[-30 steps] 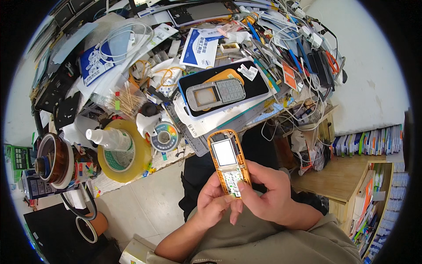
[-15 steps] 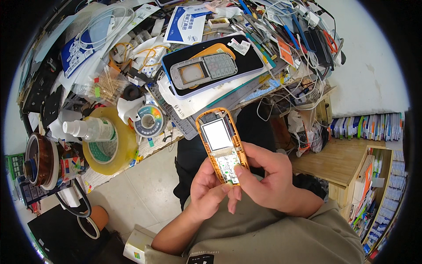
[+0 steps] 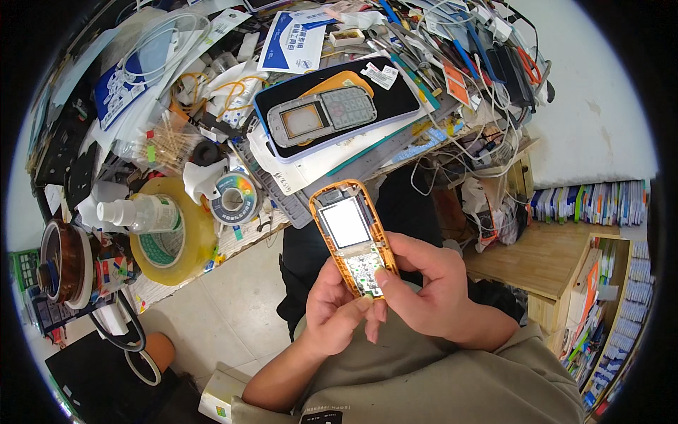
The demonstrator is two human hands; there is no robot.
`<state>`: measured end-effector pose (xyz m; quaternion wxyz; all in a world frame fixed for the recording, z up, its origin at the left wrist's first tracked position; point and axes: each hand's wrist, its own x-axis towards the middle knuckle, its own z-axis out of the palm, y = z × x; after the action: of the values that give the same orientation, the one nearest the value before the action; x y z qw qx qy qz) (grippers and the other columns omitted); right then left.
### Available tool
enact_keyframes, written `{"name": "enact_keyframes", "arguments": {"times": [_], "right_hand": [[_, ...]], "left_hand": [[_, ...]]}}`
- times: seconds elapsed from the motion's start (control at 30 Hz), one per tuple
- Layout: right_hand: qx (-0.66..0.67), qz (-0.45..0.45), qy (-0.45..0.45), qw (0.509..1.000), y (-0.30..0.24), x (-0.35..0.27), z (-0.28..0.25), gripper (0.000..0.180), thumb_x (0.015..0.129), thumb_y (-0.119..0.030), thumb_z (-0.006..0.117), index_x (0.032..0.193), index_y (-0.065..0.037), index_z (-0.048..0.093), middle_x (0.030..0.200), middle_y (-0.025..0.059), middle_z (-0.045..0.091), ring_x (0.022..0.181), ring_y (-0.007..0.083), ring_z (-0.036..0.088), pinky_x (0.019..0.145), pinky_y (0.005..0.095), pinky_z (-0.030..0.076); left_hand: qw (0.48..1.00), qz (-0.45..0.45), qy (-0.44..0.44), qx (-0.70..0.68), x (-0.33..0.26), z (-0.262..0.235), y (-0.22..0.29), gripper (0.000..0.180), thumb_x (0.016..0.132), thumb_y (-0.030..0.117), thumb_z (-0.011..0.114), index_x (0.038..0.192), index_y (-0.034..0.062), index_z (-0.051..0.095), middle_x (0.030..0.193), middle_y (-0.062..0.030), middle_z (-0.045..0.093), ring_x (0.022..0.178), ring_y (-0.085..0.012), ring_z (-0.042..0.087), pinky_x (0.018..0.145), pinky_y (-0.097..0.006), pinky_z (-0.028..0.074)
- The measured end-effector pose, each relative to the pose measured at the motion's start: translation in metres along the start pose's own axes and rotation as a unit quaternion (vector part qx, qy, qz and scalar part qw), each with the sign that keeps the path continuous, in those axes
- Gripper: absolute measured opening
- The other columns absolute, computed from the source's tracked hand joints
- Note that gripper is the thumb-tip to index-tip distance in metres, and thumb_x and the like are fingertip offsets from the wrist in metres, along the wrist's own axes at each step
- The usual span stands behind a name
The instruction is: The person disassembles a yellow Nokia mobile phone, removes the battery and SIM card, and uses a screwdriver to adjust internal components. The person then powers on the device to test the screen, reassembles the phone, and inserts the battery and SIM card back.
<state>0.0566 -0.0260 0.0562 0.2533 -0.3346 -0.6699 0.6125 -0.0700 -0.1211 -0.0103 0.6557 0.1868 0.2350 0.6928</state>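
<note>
Between both hands, above my lap, is an opened mobile phone in an orange frame, its screen lit white and its bare keypad board showing. My left hand grips the lower left edge, thumb on the bottom end. On the right side my right hand is closed round the frame, thumb pressed on the keypad board. Fingers behind the phone are partly hidden. On the bench beyond, a grey phone front cover with keypad lies over an orange cover piece, both on a large dark tablet-like slab.
Tools and cables crowd the bench. At left are a wide roll of yellow tape, a clear spray bottle, a solder wire spool and a bag of cotton swabs. A wooden shelf with packed booklets stands at right.
The phone's upper end has tipped slightly left and down in the view. Both hands keep the same hold. The bench things sit slightly further left in the picture.
</note>
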Motion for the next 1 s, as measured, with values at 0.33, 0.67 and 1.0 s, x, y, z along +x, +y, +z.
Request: {"name": "enact_keyframes", "arguments": {"times": [0.33, 0.67, 1.0], "right_hand": [[-0.039, -0.018, -0.009, 0.999, 0.0012, 0.0021, -0.0011, 0.040, 0.092, 0.000, 0.059, 0.131, 0.006, 0.057, 0.087, 0.0128, 0.073, 0.074, 0.0088, 0.068, 0.064, 0.0228, 0.051], [-0.026, -0.023, -0.013, 0.999, 0.0005, 0.0023, -0.0003, 0.039, 0.092, 0.003, 0.058, 0.131, 0.007, 0.056, 0.085, 0.0113, 0.071, 0.071, 0.0081, 0.067, 0.062, 0.0227, 0.051], [-0.023, -0.053, -0.015, 0.998, 0.0051, 0.0033, -0.0012, 0.037, 0.094, 0.003, 0.055, 0.130, 0.009, 0.055, 0.085, 0.0107, 0.070, 0.065, 0.0088, 0.067, 0.058, 0.0223, 0.051]], "left_hand": [[1.000, -0.005, 0.004, -0.001, -0.0010, -0.0006, 0.0000, 0.056, 0.090, -0.012, 0.041, 0.143, -0.0006, 0.030, 0.105, -0.0167, 0.060, 0.075, -0.0168, 0.064, 0.049, -0.026, 0.056], [1.000, 0.004, -0.012, 0.000, 0.0003, -0.0014, -0.0004, 0.056, 0.089, -0.011, 0.041, 0.143, -0.0010, 0.030, 0.102, -0.0166, 0.059, 0.074, -0.0169, 0.063, 0.050, -0.026, 0.056], [1.000, 0.004, -0.014, 0.015, 0.0001, -0.0026, -0.0027, 0.057, 0.089, -0.012, 0.041, 0.144, -0.0005, 0.029, 0.107, -0.0171, 0.058, 0.075, -0.0171, 0.063, 0.049, -0.026, 0.056]]}}
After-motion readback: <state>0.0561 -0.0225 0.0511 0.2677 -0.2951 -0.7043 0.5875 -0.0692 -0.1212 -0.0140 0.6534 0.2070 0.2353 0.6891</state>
